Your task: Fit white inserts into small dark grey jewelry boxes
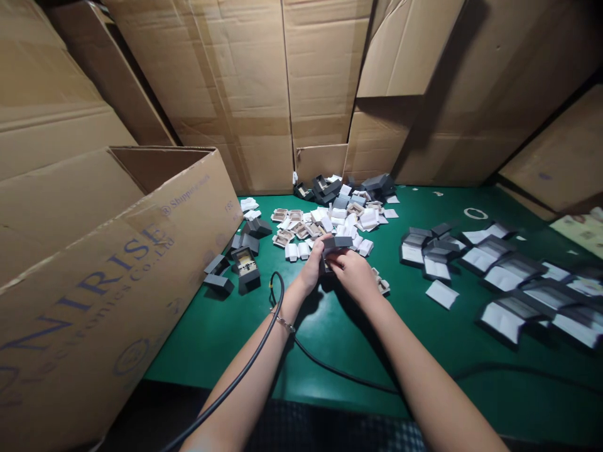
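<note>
While left hand [313, 267] and right hand [354, 272] pinch grey box [338, 242], white-insert pile [335, 218] lies behind, carton [117, 270] crowds left.

Count: 1 left hand [311, 267], 1 right hand [352, 271], 1 small grey box [337, 242] gripped between them. 1 open carton [94, 282]; 1 black cable [339, 372]; 1 white ring [475, 213]; 1 bracelet [282, 322]. Loose grey boxes [245, 263] beside carton: roughly 6. Flat open cases [499, 314]: roughly 10. White inserts [339, 220]: heaped, uncountable.

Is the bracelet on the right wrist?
No, the bracelet circles the wrist of the left hand; the right hand, sharing the gray box, has a bare wrist.
</note>
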### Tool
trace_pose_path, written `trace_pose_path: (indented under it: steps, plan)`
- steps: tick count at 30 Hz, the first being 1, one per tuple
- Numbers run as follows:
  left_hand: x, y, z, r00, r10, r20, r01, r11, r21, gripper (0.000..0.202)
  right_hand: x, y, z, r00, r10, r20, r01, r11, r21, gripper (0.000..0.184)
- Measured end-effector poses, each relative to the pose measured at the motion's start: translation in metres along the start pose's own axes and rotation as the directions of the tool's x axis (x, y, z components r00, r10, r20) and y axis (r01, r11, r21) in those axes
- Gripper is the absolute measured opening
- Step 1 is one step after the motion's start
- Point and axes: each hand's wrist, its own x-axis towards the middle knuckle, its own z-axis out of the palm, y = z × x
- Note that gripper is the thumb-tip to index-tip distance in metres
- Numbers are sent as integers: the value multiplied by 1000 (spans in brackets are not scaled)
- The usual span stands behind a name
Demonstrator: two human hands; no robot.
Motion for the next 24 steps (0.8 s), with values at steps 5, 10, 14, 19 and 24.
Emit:
trace_pose_path:
  steps: [5, 10, 14, 19, 24]
  plan:
    - [-4, 11, 8, 1000, -6, -22, 6, 1000, 3, 45, -1, -2, -2, 998, -43, -36, 44, 999, 30, 22]
    - [-7, 28, 17, 999, -39, -13, 38, 996, -86, 46, -2, -11, -7, 981, -191, -38, 192, 980, 49, 23]
    - [-8, 32, 14, 982, -158, -107, 142, 979, -144, 33, -5, -16, -6, 978, -196, -65, 192, 980, -59, 25]
    - [-8, 28, 12, 973, -168, -160, 153, 983, -100, 32, -8, -17, -2, 984, -175, -15, 173, 981, -93, 23]
    - [-10, 25, 15, 979, -148, -141, 133, 985, -113, 29, -10, -20, 1, 994, -100, -36, 94, 987, -133, 25]
